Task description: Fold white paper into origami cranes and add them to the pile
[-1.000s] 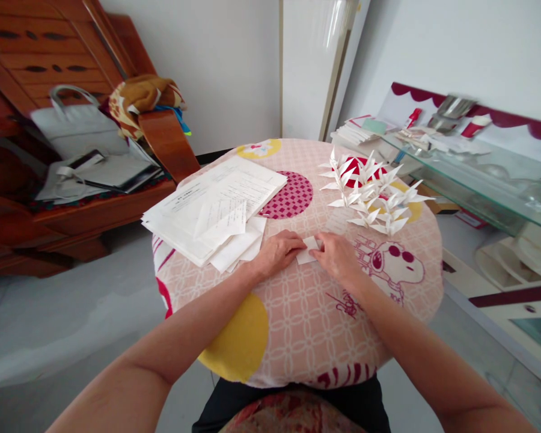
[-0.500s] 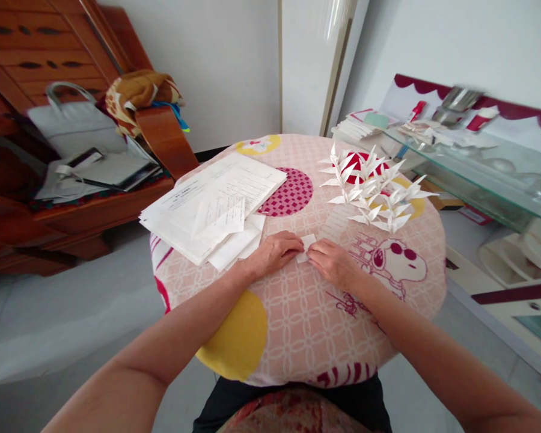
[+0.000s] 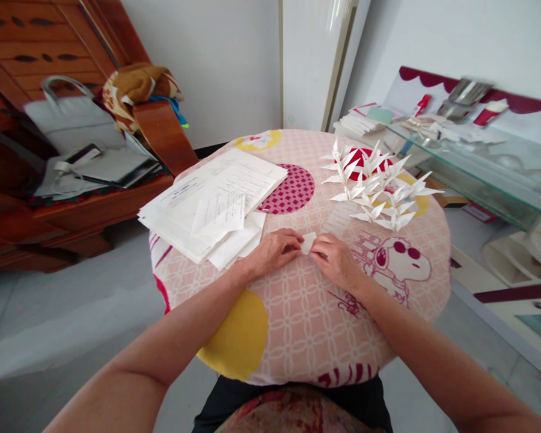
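A small white piece of folded paper [image 3: 308, 243] lies between my hands at the middle of the cloth-covered round table [image 3: 293, 319]. My left hand [image 3: 276, 251] pinches its left edge. On the other side, the fingertips of my right hand [image 3: 336, 258] are closed on its lower right edge. Farther back on the right stand several white folded paper cranes [image 3: 379, 186], grouped close together. Left of my hands is a stack of printed sheets [image 3: 193, 204], with smaller loose pieces of paper [image 3: 238, 243] on and beside it.
To the right is a glass shelf [image 3: 487, 171] holding papers, a red item and metal containers. A wooden bench [image 3: 103, 201] stands at the left with a grey bag [image 3: 67, 120] and a brown patterned cloth [image 3: 137, 90] on it.
The fingers of my right hand have shifted slightly at the paper's edge, and the paper sits a little higher in view. The view itself has moved slightly.
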A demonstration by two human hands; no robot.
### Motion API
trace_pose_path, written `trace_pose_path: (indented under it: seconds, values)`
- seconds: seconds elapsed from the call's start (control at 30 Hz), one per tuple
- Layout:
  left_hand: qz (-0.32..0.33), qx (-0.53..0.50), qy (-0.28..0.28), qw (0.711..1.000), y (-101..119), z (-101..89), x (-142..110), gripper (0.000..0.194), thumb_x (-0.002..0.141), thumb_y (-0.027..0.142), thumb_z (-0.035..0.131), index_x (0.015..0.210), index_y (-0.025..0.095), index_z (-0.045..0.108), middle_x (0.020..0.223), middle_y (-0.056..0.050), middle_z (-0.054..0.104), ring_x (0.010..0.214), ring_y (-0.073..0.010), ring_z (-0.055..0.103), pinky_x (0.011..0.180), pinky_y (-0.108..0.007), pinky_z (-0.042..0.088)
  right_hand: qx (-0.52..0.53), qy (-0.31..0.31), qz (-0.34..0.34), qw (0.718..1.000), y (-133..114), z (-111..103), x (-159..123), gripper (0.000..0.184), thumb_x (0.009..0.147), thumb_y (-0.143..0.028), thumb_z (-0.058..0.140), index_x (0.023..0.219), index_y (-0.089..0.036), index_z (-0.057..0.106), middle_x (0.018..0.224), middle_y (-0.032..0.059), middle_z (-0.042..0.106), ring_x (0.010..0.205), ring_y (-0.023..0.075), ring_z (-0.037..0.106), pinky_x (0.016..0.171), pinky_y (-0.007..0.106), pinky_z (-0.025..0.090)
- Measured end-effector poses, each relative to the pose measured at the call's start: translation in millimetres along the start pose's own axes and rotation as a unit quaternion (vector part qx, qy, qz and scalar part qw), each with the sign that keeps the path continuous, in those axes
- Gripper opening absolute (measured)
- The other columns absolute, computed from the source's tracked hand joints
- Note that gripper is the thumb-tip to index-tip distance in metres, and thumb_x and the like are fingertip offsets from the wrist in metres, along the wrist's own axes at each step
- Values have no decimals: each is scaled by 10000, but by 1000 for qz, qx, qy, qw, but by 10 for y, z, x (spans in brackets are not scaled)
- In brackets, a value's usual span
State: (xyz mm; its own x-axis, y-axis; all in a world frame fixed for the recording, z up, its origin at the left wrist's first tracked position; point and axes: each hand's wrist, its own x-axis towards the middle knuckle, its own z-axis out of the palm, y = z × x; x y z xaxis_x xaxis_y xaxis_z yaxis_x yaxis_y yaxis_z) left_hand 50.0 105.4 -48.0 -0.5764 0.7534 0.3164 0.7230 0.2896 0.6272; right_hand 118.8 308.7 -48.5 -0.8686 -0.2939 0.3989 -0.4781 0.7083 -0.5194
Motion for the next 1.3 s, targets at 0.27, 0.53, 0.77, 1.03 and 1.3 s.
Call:
trace_pose_path:
  seconds: [0.27, 0.53, 0.77, 1.03, 1.3]
  values:
    - [-62, -16, 11, 998, 12, -18, 94, 127, 831, 120, 625, 752, 152, 718, 1042, -66, 716, 923, -168, 675, 858, -298, 518, -19, -32, 81, 996, -60, -13, 120, 267, 833, -34, 590, 602, -167, 573, 697, 16, 524, 680, 149, 506, 658, 281, 364]
    - [-104, -16, 7, 994, -33, -35, 182, 105, 775, 126, 663, 691, 150, 720, 949, -41, 716, 772, -123, 649, 759, -256, 510, -34, -52, 125, 990, -50, -17, 187, 272, 812, -71, 608, 568, -170, 537, 669, 2, 496, 636, 134, 461, 628, 283, 320]
    - [-117, -16, 3, 993, -25, -59, 213, 104, 755, 153, 674, 660, 151, 716, 914, -38, 727, 744, -126, 646, 727, -249, 503, -37, -35, 137, 989, -47, 16, 188, 253, 799, -78, 609, 569, -171, 562, 678, 14, 531, 645, 143, 478, 625, 285, 324]
    - [-103, 4, 20, 994, -36, -7, 202, 104, 749, 118, 677, 652, 147, 700, 895, -43, 726, 730, -132, 643, 700, -256, 501, -58, -5, 130, 990, -61, 59, 150, 263, 785, -79, 598, 557, -190, 529, 692, 27, 549, 657, 157, 477, 629, 293, 345]
    - [-80, 21, 58, 995, 1, 85, 91, 89, 796, 90, 649, 725, 142, 664, 923, -64, 700, 824, -163, 651, 742, -274, 519, -75, -5, 139, 987, -64, 81, 157, 261, 776, -69, 604, 559, -188, 519, 694, 33, 543, 677, 164, 485, 637, 298, 351]
